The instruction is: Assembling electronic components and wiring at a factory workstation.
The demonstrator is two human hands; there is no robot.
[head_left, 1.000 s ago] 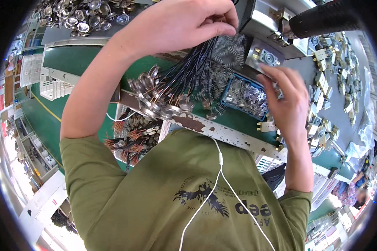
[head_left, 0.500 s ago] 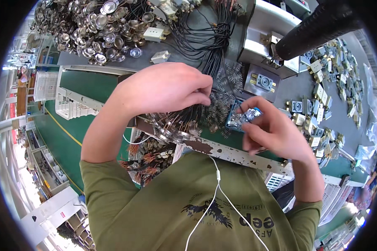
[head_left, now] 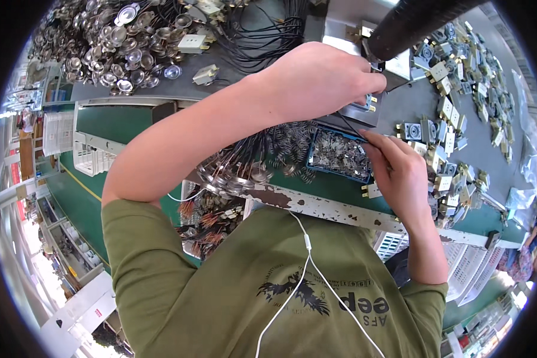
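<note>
My left hand (head_left: 331, 80) reaches across the bench, its fingers closed at the metal fixture (head_left: 364, 110) under a thick black cylinder (head_left: 423, 27). What its fingertips grip is hidden. Just below, a black wire (head_left: 351, 126) slants toward my right hand (head_left: 403, 170), whose fingers are pinched on it. Beneath the wire sits a blue tray (head_left: 340, 174) of small shiny metal pieces, beside my right fingers. A grey square part with brass-coloured prongs (head_left: 373, 104) shows partly beyond my left fingers.
Loose springs (head_left: 289, 143) lie left of the tray. Round metal caps on wires (head_left: 122, 48) are heaped at the far left, with a bundle of black wires (head_left: 274, 39) beside them. Many square pronged parts (head_left: 444, 131) cover the right side. A chipped white bench edge (head_left: 328, 209) runs before me.
My left hand has moved right and away from me, from the springs to the fixture. My right hand has left the tray's pieces and now pinches a black wire. The view has shifted slightly.
</note>
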